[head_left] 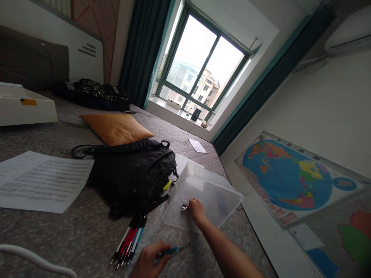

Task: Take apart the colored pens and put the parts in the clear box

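A blue pen (170,251) sticks out of the closed fingers of my left hand (153,258), low over the bed. My right hand (197,211) reaches into a clear plastic box (223,197), fingers closed at a few small pens (184,207), one of them reddish. Their far ends are hidden by the hand. Left of my left hand lies a bundle of several pens (130,243) in red, white, blue and black, side by side on the patterned mattress (95,239).
A black backpack (130,177) lies beside the box, with an orange cushion (118,127) behind it. Left are a printed sheet (43,181), a white box (26,106) and a white cable (34,260). The mattress edge runs along the right, near a wall map (290,177).
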Motion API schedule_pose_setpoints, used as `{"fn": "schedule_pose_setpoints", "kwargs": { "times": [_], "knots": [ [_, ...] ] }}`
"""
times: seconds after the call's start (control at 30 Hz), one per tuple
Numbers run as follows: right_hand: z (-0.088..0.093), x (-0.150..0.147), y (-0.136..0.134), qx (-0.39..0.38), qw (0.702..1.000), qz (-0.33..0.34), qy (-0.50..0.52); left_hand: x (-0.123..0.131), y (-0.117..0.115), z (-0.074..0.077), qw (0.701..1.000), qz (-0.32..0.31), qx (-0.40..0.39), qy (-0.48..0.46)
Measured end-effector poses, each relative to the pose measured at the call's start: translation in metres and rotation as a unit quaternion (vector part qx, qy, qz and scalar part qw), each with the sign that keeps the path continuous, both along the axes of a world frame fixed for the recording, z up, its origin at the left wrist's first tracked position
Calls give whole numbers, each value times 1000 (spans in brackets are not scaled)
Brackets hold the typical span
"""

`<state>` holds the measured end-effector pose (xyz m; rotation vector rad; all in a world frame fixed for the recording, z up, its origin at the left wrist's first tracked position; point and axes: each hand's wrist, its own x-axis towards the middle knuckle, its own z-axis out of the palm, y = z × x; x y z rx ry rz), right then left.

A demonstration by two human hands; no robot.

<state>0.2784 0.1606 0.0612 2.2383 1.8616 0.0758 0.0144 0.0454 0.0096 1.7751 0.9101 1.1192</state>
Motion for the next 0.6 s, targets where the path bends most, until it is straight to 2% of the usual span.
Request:
{"fn": "schedule_pose_setpoints", "kwargs": {
  "times": [0.1, 0.2, 0.27, 0.33, 0.43, 0.5, 0.6],
  "knots": [
    [-7, 9, -12, 71, 996, -21, 44, 1, 2, -4, 1000, 25, -17, -5],
    [-9, 21, -24, 141, 984, -27, 105, 0, 4, -2, 998, 19, -52, -13],
    [-7, 25, -33, 183, 970, -33, 158, 1, 5, 0, 997, 7, -78, -23],
    [-6, 24, -46, 241, 943, -36, 226, 1, 6, 2, 993, -7, -109, -35],
    [-14, 8, -78, 338, 867, -50, 362, 4, 8, 1, 985, -32, -156, -60],
    [-30, -9, -104, 348, 807, -86, 470, 7, 9, -2, 980, -43, -178, -75],
    [-62, -35, -138, 345, 717, -151, 587, 9, 7, -6, 972, -59, -204, -98]
  ]
}}
